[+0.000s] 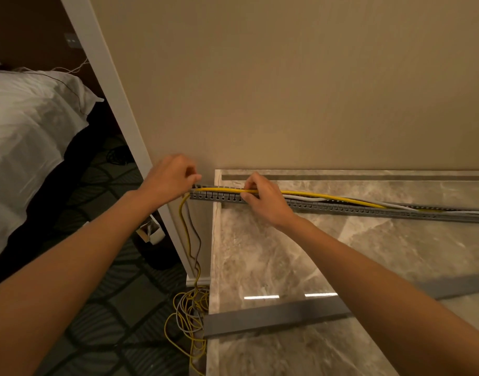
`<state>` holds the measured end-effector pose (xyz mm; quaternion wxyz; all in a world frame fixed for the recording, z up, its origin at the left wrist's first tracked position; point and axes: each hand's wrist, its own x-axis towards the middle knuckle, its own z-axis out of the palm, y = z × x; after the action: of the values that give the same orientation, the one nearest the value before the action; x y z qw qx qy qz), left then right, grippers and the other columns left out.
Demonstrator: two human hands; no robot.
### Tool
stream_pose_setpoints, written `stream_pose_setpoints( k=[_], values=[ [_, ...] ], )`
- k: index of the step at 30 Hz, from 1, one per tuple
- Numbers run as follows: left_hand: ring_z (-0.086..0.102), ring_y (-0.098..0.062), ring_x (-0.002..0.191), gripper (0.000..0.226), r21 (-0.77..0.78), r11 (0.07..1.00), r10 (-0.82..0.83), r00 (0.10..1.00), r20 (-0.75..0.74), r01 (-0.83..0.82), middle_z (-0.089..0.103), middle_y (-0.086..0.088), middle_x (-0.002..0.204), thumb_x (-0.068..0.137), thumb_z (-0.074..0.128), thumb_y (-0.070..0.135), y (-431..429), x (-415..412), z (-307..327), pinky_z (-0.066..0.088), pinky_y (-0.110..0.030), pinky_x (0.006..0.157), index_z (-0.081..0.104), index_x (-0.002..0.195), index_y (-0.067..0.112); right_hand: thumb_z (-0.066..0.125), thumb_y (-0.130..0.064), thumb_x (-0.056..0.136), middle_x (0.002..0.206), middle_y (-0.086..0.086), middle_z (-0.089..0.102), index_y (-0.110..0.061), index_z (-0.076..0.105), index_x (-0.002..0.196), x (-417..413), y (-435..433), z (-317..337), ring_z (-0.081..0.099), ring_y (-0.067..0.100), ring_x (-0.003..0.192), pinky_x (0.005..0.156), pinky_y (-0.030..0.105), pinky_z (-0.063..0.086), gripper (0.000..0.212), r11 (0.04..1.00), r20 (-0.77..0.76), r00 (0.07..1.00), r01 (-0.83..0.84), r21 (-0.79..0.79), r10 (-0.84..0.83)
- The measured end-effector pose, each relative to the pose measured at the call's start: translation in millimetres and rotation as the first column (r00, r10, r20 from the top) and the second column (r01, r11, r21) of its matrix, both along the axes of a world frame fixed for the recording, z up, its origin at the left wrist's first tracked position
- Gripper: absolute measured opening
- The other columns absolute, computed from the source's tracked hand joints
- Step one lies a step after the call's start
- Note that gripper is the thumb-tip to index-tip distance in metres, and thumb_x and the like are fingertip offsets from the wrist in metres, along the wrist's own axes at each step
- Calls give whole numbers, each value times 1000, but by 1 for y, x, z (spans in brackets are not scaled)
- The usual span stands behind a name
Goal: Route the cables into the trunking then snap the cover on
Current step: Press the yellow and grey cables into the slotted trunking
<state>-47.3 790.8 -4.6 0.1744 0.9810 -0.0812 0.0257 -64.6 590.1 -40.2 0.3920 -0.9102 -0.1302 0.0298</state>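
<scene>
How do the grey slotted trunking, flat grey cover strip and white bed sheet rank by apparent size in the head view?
1. White bed sheet, largest.
2-3. Grey slotted trunking and flat grey cover strip: unranked, since arms hide part of each and the cover lies nearer the camera.

Single head view looks down, close over the marble counter by the wall.

Glossy veined marble counter, matt grey plastic trunking and cover, smooth yellow-sheathed cable
</scene>
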Motion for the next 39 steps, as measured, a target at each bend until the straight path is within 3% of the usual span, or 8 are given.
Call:
stream_pose_setpoints(
  k=[4, 7, 11, 14, 21, 26, 32, 39],
  values=[
    [54, -18, 89, 13, -79, 988, -138, 984, -115, 129, 60, -7, 97, 85, 65, 15, -33, -1, -2, 45, -34, 80, 68, 94, 7, 47, -4, 93, 101, 17, 63, 2, 57, 98, -2, -24, -7, 56, 29, 93, 73, 29, 37, 13, 990, 129, 988, 104, -100, -90],
    [54, -15, 85, 2, -178, 982, -100, 972, -213, 62, 60, 0, 89, 82, 68, 11, -46, 3, -5, 42, -29, 75, 68, 83, 11, 50, -5, 92, 94, 18, 65, 3, 61, 90, -7, -52, -11, 57, 29, 87, 69, 27, 36, 13, 971, 188, 964, 212, -110, -189],
    [54, -16, 87, 25, -300, 953, -82, 925, -370, -35, 61, 1, 78, 79, 69, 4, -46, 10, 1, 39, -29, 76, 61, 62, 20, 60, -9, 87, 95, 17, 64, 2, 67, 85, -3, -71, -5, 49, 17, 82, 75, 26, 38, 13, 961, 159, 957, 260, -97, -243],
    [54, -19, 85, 9, -145, 989, -73, 946, -316, 28, 67, -10, 90, 81, 65, 1, -57, 8, 6, 38, -27, 74, 70, 75, 6, 63, -10, 85, 99, 14, 64, 0, 68, 88, -1, -74, 1, 52, 18, 86, 76, 22, 35, 12, 965, 142, 972, 210, -157, -188],
    [56, -31, 103, 23, 217, 952, -178, 969, -172, 214, 62, -14, 112, 80, 53, -7, -82, -5, 6, 46, -36, 81, 65, 94, 6, 47, -2, 92, 110, 14, 58, -2, 56, 100, 4, -72, 5, 50, 27, 103, 81, 31, 40, 12, 916, 113, 993, 60, -397, -16],
    [57, -36, 107, 21, 380, 900, -159, 972, -175, 216, 62, -20, 114, 85, 53, 4, -98, -15, 5, 47, -39, 84, 63, 103, 2, 47, 11, 87, 114, 18, 53, 3, 54, 101, 0, -71, -1, 45, 30, 109, 74, 23, 29, 18, 933, 151, 988, 62, -354, -8],
    [57, -34, 110, 24, 503, 844, -107, 977, -182, 187, 60, -19, 118, 90, 50, 4, -109, -15, 1, 47, -39, 88, 59, 112, 0, 53, 1, 88, 109, 16, 57, 0, 61, 103, -10, -97, -2, 47, 32, 105, 87, 38, 40, 18, 927, 269, 963, 124, -353, -26],
    [59, -32, 109, 28, 554, 813, -107, 981, -160, 179, 61, -17, 118, 93, 49, 17, -134, -21, -2, 49, -38, 87, 59, 115, 2, 56, -9, 89, 103, 13, 61, -3, 65, 98, -8, -129, 3, 52, 25, 102, 70, 17, 25, 13, 948, 130, 976, 200, -246, -172]
  ],
)
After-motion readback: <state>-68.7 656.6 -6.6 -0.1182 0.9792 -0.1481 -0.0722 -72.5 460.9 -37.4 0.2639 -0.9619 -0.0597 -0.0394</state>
